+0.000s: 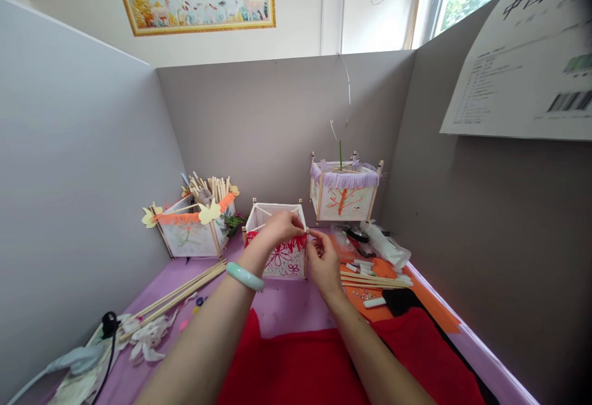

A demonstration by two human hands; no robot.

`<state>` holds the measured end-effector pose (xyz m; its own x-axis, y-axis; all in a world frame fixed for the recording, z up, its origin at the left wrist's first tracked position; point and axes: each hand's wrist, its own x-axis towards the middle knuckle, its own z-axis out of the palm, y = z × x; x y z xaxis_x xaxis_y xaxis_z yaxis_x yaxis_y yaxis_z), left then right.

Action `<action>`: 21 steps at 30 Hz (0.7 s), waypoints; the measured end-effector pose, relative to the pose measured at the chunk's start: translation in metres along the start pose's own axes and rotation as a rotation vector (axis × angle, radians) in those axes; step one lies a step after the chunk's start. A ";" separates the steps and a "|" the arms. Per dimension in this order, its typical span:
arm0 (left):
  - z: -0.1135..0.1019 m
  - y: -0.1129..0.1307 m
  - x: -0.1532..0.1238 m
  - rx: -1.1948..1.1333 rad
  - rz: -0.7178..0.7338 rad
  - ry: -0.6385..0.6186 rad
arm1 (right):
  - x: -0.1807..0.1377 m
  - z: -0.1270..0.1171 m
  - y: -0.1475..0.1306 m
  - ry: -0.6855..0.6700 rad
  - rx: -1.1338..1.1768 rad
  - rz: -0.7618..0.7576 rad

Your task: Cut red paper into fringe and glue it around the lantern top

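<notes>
A small paper lantern (282, 257) with a wooden stick frame, red fringe and pink flower drawings stands in the middle of the purple table (287, 306). My left hand (280, 227), with a pale green bangle on the wrist, reaches over its top and pinches the red fringe at the front right corner. My right hand (322, 258) is just right of that corner, fingers curled and pinched at the same fringe end. Both hands touch the lantern.
An orange-fringed lantern (192, 229) filled with wooden sticks stands at the left, a purple-fringed lantern (346, 192) at the back right. Long sticks (185, 291), orange paper (370, 297), red cloth (324, 362) and small craft bits lie around. Grey partition walls enclose the table.
</notes>
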<state>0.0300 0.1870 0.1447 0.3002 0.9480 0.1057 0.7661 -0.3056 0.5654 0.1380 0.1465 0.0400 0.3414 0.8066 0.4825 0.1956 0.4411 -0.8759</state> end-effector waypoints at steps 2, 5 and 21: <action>-0.003 -0.003 -0.005 -0.197 -0.014 0.000 | -0.001 -0.003 0.000 0.019 -0.029 -0.007; -0.009 -0.013 -0.012 -0.428 -0.037 0.033 | -0.002 -0.008 -0.001 0.039 -0.099 -0.055; -0.043 -0.051 -0.087 -0.053 0.216 0.551 | -0.005 -0.018 -0.016 -0.154 -0.765 -0.484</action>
<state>-0.0594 0.1235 0.1419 0.0962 0.7755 0.6239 0.6865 -0.5056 0.5225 0.1498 0.1282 0.0514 -0.0520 0.6697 0.7408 0.8592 0.4081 -0.3086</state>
